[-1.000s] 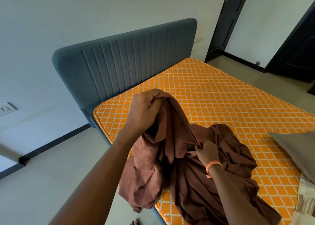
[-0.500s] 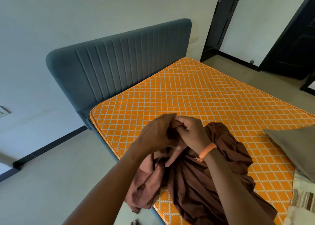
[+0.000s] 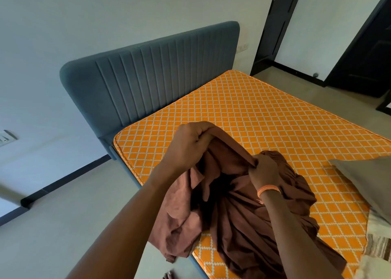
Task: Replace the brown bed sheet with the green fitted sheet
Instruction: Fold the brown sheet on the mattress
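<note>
1. At the near corner of the bed, toward 6 o'clock, the left hand [image 3: 190,145] is clenched round a raised fold of the brown sheet [image 3: 243,215], and the right hand [image 3: 263,168], with an orange band on its wrist, pinches another fold just beside it at about 4 o'clock from the left. The hands are apart, with a stretch of cloth between them.
2. Below the hands the brown sheet lies bunched in a heap on the mattress [image 3: 254,113], and part of it hangs over the near edge at 7 o'clock.
3. Outward, the orange mattress is bare all the way to the grey headboard [image 3: 152,75] at 11 o'clock, so I judge the stripping step done: the brown sheet is off every corner in view.
4. At 3 o'clock a grey pillow [image 3: 368,179] lies on the mattress edge.
5. No green fitted sheet is in view. What is left, by my reckoning: gather and set aside the brown sheet, then fetch and fit the green one.
</note>
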The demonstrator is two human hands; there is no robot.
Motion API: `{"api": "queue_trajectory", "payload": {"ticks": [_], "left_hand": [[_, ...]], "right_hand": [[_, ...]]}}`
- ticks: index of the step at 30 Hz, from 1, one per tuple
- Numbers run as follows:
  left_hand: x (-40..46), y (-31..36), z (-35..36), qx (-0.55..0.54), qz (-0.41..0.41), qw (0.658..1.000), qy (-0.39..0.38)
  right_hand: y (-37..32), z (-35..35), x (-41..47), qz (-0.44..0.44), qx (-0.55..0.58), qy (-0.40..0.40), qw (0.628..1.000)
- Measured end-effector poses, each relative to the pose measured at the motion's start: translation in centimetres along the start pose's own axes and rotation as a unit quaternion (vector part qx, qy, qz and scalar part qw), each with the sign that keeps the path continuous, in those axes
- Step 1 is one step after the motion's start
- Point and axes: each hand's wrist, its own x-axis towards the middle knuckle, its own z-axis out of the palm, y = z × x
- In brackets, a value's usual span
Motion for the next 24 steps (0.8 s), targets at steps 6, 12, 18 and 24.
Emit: {"api": "queue_trajectory", "payload": {"ticks": [6,12,18,24], "left_hand": [[-0.3,-1.6,-1.9,0.032,-0.079,0.995,0.056],[-0.9,-2.1,0.1,0.177,-0.147,0.972,-0.052],[-0.4,-0.7,2.2,0.115,-0.061,0.989,-0.073],[-0.1,-0.9,1.1,0.073,-0.026,0.993,-0.089]], "right_hand": [[4.1,1.3,-0.3,0.124,0.089,0.006,0.988],[-4.5,-1.7,-1.7,-0.059,0.239,0.032,0.969],[-10.6,-4.8,-2.6,-0.281,0.211,0.021,0.936],[-4.7,-3.5,-1.5,-0.276,0.084,0.056,0.956]]}}
